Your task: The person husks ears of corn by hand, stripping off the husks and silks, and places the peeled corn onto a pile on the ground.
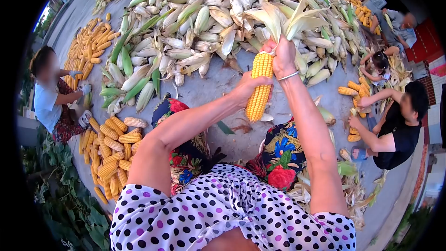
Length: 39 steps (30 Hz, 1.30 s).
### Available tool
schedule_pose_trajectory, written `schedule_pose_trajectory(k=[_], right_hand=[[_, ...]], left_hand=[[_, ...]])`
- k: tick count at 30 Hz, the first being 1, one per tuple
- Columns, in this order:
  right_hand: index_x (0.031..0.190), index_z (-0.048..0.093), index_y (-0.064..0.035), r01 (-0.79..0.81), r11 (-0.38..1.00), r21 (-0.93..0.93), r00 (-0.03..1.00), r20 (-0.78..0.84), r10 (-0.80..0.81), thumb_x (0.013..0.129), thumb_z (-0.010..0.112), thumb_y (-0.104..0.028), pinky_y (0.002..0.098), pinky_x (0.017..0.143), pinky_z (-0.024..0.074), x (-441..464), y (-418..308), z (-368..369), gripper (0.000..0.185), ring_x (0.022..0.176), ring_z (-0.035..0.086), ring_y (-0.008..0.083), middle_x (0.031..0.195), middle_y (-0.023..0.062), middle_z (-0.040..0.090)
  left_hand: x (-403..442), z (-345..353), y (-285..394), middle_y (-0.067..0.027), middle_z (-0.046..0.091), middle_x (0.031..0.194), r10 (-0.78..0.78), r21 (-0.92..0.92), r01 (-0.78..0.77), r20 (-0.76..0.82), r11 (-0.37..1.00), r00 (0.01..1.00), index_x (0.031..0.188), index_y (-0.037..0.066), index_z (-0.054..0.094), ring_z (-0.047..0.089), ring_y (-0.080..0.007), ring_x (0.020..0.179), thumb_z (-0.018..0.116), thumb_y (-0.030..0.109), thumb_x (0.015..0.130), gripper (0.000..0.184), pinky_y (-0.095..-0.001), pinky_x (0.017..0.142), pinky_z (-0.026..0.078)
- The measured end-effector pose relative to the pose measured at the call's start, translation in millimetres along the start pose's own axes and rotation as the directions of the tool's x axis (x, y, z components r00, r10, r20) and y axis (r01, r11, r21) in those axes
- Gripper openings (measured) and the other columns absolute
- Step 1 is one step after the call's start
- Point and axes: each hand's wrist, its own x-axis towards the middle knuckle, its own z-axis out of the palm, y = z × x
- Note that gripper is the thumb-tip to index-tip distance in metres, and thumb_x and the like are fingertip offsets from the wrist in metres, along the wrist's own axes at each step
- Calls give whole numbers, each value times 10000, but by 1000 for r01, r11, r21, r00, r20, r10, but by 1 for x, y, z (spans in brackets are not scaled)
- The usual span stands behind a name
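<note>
A yellow corn cob, its kernels bare, is held tilted in front of me at the middle of the view. My left hand is wrapped round the side of the cob. At the cob's top end, my right hand, with a bracelet at the wrist, grips the pale husk, whose leaves fan out above the fist. Behind both hands lies a large heap of unhusked corn.
Husked cobs are piled at the left, more farther back. One person sits at the left; another at the right handles cobs. Two more people are farther back. Loose husks lie at the lower right.
</note>
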Motion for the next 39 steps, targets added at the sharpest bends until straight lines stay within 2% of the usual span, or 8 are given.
schedule_pose_trajectory(k=[5, 9, 11, 17, 25, 34, 37, 39], right_hand=[[708, 431, -99, 13, 995, 103, 996, 82, -22, 941, 370, -243, 302, 558, 402, 0, -6, -9, 280, 463, 347, 97, 523, -39, 318], [696, 434, -106, -86, 962, 260, 931, 364, -16, 945, 365, -262, 287, 597, 401, -1, -14, -22, 302, 466, 343, 88, 518, -51, 314], [714, 453, -101, -141, 960, 244, 906, 423, 26, 948, 384, -274, 304, 616, 418, -1, -13, -27, 299, 481, 377, 95, 522, -42, 331], [748, 472, -94, -58, 998, -25, 985, 162, 61, 954, 361, -295, 313, 629, 430, -7, -12, -27, 309, 471, 360, 105, 529, -31, 341], [712, 469, -69, 102, 995, -17, 995, -6, -102, 913, 411, -218, 306, 469, 389, -5, -10, -3, 256, 406, 303, 90, 506, -29, 299], [685, 430, -105, 114, 937, 330, 987, 73, -146, 872, 404, -170, 260, 471, 298, 18, -12, -3, 200, 404, 252, 72, 495, -57, 276], [668, 401, -130, 106, 823, 558, 962, 152, -227, 832, 432, -156, 258, 474, 287, 24, -26, -6, 169, 394, 238, 60, 484, -77, 268], [651, 395, -139, 80, 852, 517, 948, 224, -225, 842, 428, -158, 246, 469, 271, 21, -27, -18, 194, 395, 238, 59, 483, -76, 265]], left_hand=[[6, -12, 12, -124, 584, 744, -37, 271, 7, 103, 962, 994, 954, -2, 509, 602, -218, 622, 671, 185, 742, 326, -339, 544, 509], [-1, -14, 31, -111, 593, 753, -166, 79, 148, 322, 986, 932, 966, -9, 526, 605, -216, 629, 708, 193, 720, 366, -332, 584, 515], [2, -20, 34, -99, 587, 743, -209, 313, 110, 305, 943, 929, 975, 7, 516, 604, -201, 622, 707, 189, 722, 365, -327, 581, 515], [16, -34, 36, -61, 619, 782, 134, 845, -259, 222, 469, 966, 992, -18, 545, 588, -153, 637, 715, 157, 662, 410, -278, 644, 491], [10, -3, -3, -78, 578, 698, 32, 279, -29, -6, 960, 999, 893, -11, 524, 588, -172, 582, 690, 118, 700, 285, -304, 526, 500], [16, 5, -12, -91, 553, 755, -46, -157, 64, 112, 985, 993, 942, 11, 506, 559, -186, 610, 618, 289, 746, 359, -302, 578, 489], [5, 27, -11, -95, 541, 764, 1, -538, 209, 364, 816, 931, 933, 18, 498, 530, -186, 613, 590, 341, 753, 381, -306, 584, 472], [8, 26, -13, -98, 537, 770, -80, -420, 183, 250, 889, 965, 938, 23, 495, 520, -192, 609, 578, 347, 754, 382, -319, 580, 468]])
